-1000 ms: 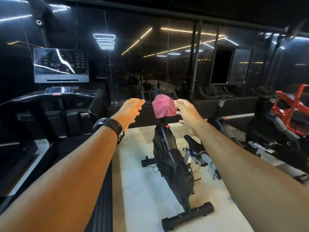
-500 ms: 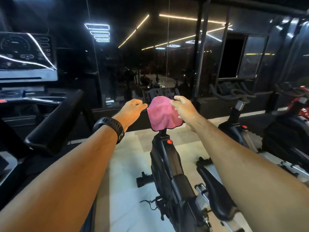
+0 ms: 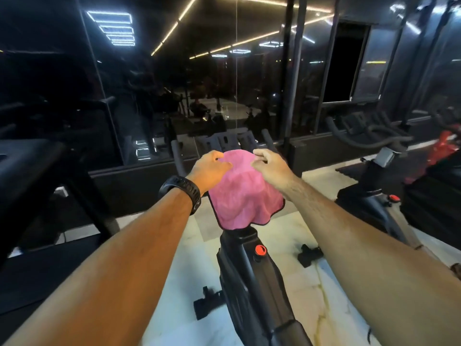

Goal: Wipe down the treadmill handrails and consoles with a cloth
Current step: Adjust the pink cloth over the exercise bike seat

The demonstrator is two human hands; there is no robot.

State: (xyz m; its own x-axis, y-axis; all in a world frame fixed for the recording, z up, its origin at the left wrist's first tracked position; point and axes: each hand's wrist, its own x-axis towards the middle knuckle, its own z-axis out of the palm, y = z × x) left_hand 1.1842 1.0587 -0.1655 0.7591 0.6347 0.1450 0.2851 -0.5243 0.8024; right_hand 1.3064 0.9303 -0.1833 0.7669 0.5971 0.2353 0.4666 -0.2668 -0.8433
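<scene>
A pink cloth is draped over the top of a black exercise bike, hiding what lies under it. My left hand, with a black watch on its wrist, pinches the cloth's upper left edge. At the upper right edge, my right hand pinches the same cloth with curled fingers. The bike's handlebars stick out just beyond the cloth. A treadmill's dark handrail and frame stand at the left; its console is out of view.
A second black bike and a red machine stand to the right. A dark glass wall with light reflections runs across the back. Pale marble floor lies under the bikes.
I have moved closer to the bike and turned right, so the treadmill console left the view. My left hand, empty before, now pinches the cloth; the cloth hangs lower and wider over the bike.
</scene>
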